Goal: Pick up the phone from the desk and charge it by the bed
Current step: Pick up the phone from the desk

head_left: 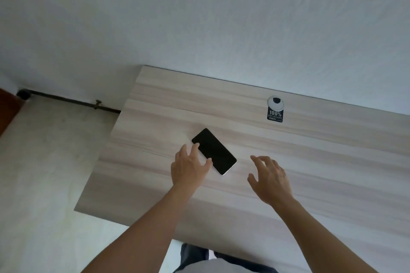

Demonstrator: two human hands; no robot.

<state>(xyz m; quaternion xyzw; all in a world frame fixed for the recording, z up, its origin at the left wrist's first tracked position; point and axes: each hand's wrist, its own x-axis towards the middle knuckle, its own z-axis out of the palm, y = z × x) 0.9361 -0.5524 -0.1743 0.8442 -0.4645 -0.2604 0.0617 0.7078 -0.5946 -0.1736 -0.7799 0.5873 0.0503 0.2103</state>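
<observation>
A black phone (214,150) lies flat and screen-up, at a slant, on the pale wood-grain desk (310,162). My left hand (189,167) reaches over the phone's left long edge with fingers spread, two fingertips touching or just overlapping that edge. It holds nothing. My right hand (269,178) hovers open to the right of the phone, a short gap away from it, fingers apart and curled slightly down.
A round grey cable grommet (275,102) with a black sticker (275,115) below it sits near the desk's back edge by the white wall. A dark pipe (66,101) runs along the floor at left. The desk's left and near edges are close.
</observation>
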